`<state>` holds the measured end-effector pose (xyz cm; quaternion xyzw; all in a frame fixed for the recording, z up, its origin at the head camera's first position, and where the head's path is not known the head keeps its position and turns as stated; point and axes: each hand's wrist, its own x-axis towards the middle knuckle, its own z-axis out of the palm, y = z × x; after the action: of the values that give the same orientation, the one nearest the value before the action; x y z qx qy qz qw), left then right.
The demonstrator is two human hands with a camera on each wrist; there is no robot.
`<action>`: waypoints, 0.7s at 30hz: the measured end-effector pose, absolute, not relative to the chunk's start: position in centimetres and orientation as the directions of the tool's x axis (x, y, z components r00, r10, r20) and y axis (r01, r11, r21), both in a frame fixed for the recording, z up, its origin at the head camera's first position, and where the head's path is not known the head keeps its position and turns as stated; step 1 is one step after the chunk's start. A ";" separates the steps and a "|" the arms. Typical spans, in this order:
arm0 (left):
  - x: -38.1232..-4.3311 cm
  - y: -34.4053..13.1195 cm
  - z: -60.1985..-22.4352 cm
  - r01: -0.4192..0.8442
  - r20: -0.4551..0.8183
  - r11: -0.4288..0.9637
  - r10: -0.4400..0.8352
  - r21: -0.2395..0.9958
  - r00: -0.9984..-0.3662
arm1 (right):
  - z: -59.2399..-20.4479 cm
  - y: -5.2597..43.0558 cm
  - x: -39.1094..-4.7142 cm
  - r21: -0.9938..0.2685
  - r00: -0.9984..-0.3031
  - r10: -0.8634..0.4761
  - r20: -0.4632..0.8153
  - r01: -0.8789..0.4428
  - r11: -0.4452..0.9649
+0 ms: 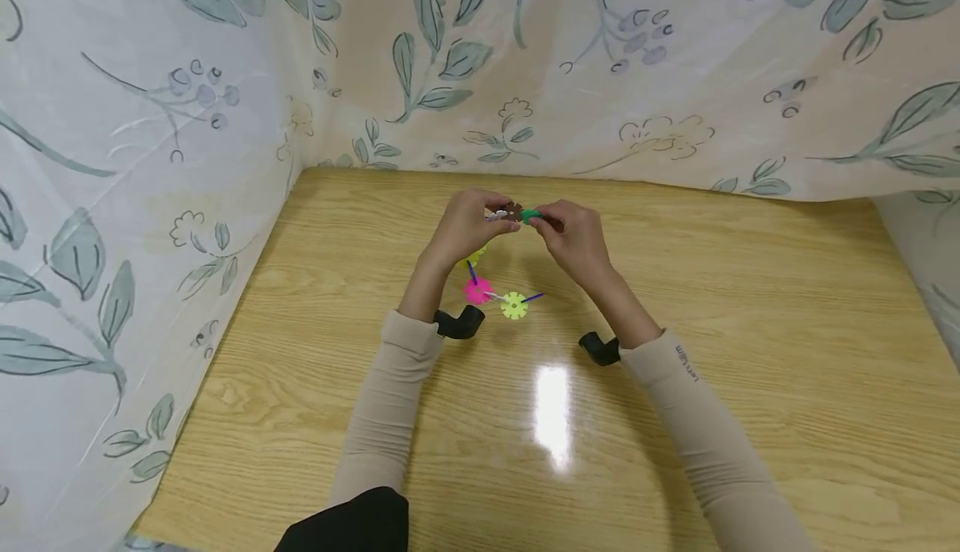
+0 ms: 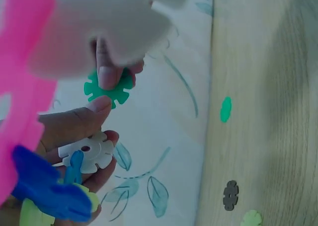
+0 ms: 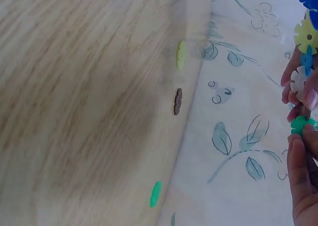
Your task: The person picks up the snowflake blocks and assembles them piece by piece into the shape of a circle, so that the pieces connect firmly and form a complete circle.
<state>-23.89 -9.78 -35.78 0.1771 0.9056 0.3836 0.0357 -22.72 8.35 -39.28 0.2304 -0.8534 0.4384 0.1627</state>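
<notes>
A chain of slotted plastic flower discs hangs from my left hand [image 1: 461, 223], its fingers and thumb gripping it near the white disc [image 2: 97, 159] and the brown disc [image 1: 512, 212]. My right hand [image 1: 577, 239] pinches a green disc [image 2: 115, 94] at the chain's end, right against the brown one. Below the left hand, the head view shows more of the chain: a pink disc [image 1: 477, 290], a yellow disc [image 1: 514, 306] and blue ones set edgewise. A blue disc [image 2: 52, 188] looms close in the left wrist view. Both hands are raised above the table.
Low on the wooden table [image 1: 712, 302], by the cloth's edge, lie a yellow-green disc [image 3: 181, 55], another brown disc [image 3: 178, 102] and another green disc [image 3: 155, 194]. Leaf-patterned cloth [image 1: 450, 52] stands along the table's back and left sides. Black mounts [image 1: 459, 323] sit at both wrists.
</notes>
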 end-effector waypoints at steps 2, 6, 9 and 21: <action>-23.8 -9.8 -35.8 0.301 0.084 0.632 0.349 0.714 -0.933 | -39.2 8.3 -22.6 -0.667 -0.836 -0.252 0.487 -0.542 0.511; -23.6 -9.7 -35.7 0.294 0.094 0.602 0.340 0.742 -0.936 | -39.1 8.2 -22.5 -0.670 -0.828 -0.231 0.511 -0.552 0.497; -23.4 -9.6 -35.5 0.285 0.098 0.593 0.326 0.753 -0.940 | -39.1 7.9 -22.5 -0.667 -0.817 -0.207 0.538 -0.563 0.489; -23.2 -9.3 -35.7 0.266 0.108 0.607 0.285 0.749 -0.953 | -38.8 7.1 -22.6 -0.619 -0.805 -0.188 0.563 -0.561 0.550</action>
<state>-23.23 -9.30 -35.65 0.1537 0.8963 0.4159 0.0109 -22.63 7.08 -38.78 0.2198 -0.8519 0.4204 0.2219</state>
